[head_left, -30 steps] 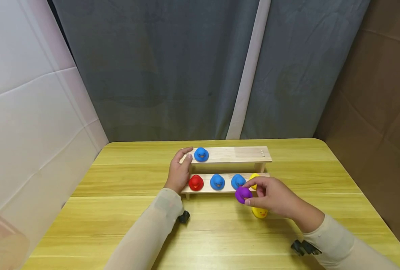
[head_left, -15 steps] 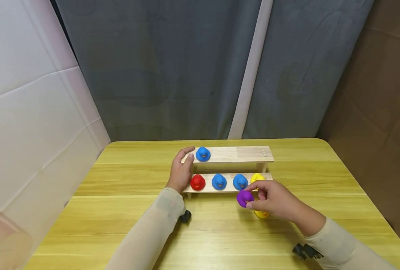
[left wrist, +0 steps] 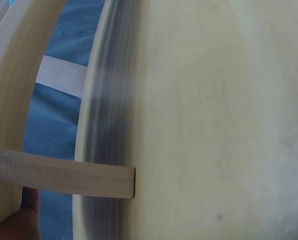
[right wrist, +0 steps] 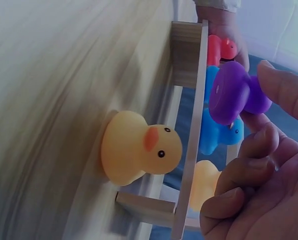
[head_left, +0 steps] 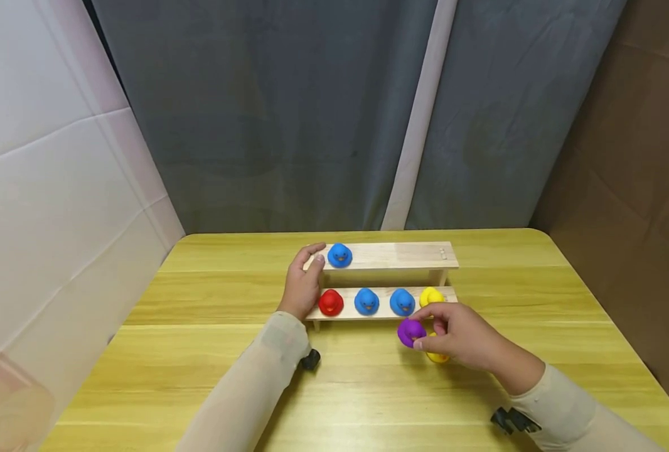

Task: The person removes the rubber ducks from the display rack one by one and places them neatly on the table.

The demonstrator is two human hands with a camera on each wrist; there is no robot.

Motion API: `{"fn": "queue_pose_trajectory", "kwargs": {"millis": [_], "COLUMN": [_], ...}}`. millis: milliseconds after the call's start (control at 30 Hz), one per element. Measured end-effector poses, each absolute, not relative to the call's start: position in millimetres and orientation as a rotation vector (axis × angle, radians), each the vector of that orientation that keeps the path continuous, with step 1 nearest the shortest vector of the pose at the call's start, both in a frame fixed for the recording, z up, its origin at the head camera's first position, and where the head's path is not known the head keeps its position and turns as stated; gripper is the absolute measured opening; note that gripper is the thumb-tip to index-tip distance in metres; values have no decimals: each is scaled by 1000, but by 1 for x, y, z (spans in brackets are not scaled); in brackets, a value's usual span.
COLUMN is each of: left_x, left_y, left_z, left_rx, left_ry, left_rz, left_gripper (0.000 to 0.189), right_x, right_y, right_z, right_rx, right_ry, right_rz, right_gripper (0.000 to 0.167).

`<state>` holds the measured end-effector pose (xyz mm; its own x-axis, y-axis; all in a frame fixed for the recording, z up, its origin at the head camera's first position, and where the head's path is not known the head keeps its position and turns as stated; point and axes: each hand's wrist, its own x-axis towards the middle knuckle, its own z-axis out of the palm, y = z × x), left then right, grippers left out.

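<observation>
My right hand (head_left: 464, 333) pinches a purple rubber duck (head_left: 410, 333) by thumb and index finger, in front of a two-step wooden stand (head_left: 405, 253); the right wrist view shows the duck's base (right wrist: 231, 92). Beneath that hand, a yellow rubber duck (right wrist: 124, 147) stands on the table, partly covered in the head view. My left hand (head_left: 302, 282) grips the stand's left end. Along the lower step sit a red duck (head_left: 331, 303), two blue ducks (head_left: 366, 302) and another yellow duck (head_left: 432, 296), partly behind my right hand. A further blue duck (head_left: 340, 255) occupies the upper step's left end.
The stand is near the back of a wood-grain table (head_left: 363, 395). A grey curtain (head_left: 255, 125) hangs behind it, with a white cloth (head_left: 69, 157) to the left and a brown one (head_left: 639, 157) to the right.
The purple duck has come slightly down and toward me in my right hand, uncovering more of the yellow duck on the lower step. My left hand keeps its grip on the stand.
</observation>
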<state>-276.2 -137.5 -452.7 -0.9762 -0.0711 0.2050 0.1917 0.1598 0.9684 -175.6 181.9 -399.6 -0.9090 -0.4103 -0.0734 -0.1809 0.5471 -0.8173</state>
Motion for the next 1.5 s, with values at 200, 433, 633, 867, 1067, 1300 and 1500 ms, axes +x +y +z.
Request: {"fn": "queue_pose_trajectory", "kwargs": {"millis": [200,433,633,867,1067,1300,1500], "left_x": [-276,-278,-278,-277,-277,-276,-276], "left_y": [-138,-138,-136,-136,-136,-135,-135], "left_z": [-452,-454,-453,-452,-452,-451,-450], "left_rx": [-128,-116,-100,-100,-107,-91,-86], "left_ry": [-2215,-2208,-2184,-2174,-2166,-2180,-2184], "left_rz": [-1915,-1936,-1959,-1975,-1989,-1961,-1950], "left_gripper": [33,33,33,32,31,32,32], "right_x": [-173,-171,-170,-170,-168,-168,-169], "right_y": [180,178,177,174,173,172,169], "right_z": [-404,-409,-414,-423,-426,-426,-428], "right_rx": [-446,-434,-443,-498,-581,-609,-590], "right_ry": [2547,2638,2692,2797,2826,2845,2874], "right_rz": [-1273,-1160,-1095,-933,-874,-789,-704], "right_gripper": [34,33,33,35,34,35,35]}}
